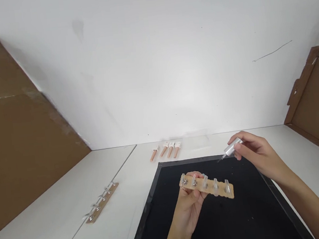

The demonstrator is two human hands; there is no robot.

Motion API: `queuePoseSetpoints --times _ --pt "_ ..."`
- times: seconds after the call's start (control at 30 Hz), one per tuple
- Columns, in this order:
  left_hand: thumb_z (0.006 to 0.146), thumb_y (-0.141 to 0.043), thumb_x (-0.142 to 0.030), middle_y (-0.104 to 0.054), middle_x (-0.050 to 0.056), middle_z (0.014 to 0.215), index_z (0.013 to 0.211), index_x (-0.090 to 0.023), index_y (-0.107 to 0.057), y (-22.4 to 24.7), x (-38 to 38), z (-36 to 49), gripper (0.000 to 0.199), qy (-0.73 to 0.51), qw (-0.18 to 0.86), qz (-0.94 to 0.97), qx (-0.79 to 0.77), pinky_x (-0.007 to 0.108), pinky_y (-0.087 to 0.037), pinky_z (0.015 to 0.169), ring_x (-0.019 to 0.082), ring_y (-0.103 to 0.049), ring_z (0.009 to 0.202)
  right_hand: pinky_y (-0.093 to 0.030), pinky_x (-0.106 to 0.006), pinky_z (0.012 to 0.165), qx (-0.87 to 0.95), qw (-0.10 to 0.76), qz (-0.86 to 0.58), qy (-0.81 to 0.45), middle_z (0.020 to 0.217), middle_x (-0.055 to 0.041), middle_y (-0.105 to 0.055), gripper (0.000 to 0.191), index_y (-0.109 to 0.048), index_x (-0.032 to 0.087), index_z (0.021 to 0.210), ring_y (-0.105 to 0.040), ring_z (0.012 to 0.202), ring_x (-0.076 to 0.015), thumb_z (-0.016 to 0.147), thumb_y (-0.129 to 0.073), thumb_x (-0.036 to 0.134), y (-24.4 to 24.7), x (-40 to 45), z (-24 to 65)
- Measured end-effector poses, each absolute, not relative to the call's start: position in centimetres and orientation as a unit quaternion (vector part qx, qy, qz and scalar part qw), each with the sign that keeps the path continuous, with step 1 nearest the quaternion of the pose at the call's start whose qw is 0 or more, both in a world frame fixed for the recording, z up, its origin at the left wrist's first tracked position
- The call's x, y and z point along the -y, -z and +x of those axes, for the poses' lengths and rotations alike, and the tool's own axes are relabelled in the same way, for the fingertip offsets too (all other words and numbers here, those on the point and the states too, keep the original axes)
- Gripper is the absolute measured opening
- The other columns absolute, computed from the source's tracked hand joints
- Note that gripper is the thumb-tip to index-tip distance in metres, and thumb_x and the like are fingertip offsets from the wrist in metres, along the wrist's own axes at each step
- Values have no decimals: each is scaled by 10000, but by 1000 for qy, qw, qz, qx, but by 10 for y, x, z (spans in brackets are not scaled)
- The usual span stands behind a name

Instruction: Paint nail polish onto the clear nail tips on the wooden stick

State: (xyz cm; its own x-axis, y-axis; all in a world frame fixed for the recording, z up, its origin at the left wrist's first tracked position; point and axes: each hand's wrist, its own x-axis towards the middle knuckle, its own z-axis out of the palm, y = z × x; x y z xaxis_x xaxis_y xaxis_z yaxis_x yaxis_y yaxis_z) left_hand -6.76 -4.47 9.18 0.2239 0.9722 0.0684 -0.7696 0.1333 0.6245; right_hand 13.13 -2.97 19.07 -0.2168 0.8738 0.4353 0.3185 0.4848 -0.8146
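My left hand (190, 204) grips a tan wooden strip (222, 192) with a scalloped edge, raised over the black mat (217, 224). Several clear nail tips stand along the strip on small round metallic mounts. My right hand (252, 149) is closed around a silver cap with a thin brush (230, 149), its dark tip pointing down and left. The brush is above and right of the strip, not touching it.
On the white table at the left lies a second wooden strip (102, 203) with clear tips. Several pinkish sticks with white heads (171, 150) lie beyond the mat. Brown cardboard panels (20, 139) flank both sides; a white wall (170, 64) rises behind.
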Motion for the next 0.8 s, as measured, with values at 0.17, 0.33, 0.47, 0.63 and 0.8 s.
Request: queuePoseSetpoints --times 0.17,0.33,0.47,0.63,0.8 --pt "509 -821 -258 -559 -15 781 732 -221 -675 -102 45 -69 269 -584 726 310 -190 240 -443 638 109 -530 699 -441 -248 569 723 455 -383 -350 672 9 -569 198 -607 231 776 -532 599 -137 877 -519 378 -202 48 122" --pt "500 -822 -297 -546 -14 759 712 -228 -673 -104 45 -68 269 -570 716 345 -206 230 -410 634 108 -505 690 -429 -239 564 728 448 -378 -355 673 18 -548 203 -592 230 783 -522 602 -129 891 -497 373 -204 51 115" --pt "499 -822 -296 -548 -10 783 727 -234 -668 -101 43 -67 282 -566 716 351 -208 242 -411 653 122 -507 723 -416 -228 538 740 422 -389 -351 669 23 -520 188 -578 225 781 -493 594 -124 895 -494 349 -202 52 113" --pt "503 -820 -291 -548 -12 771 720 -225 -664 -101 43 -68 275 -571 714 349 -205 232 -402 640 109 -496 690 -429 -194 515 747 437 -383 -325 652 37 -522 125 -581 241 798 -491 567 -107 887 -511 294 -207 60 110" --pt "506 -818 -292 -548 -11 764 718 -220 -661 -104 49 -65 274 -570 716 349 -202 239 -406 644 113 -502 684 -485 -174 554 740 465 -393 -286 711 39 -619 89 -609 298 878 -580 608 -109 859 -550 234 -217 78 115"
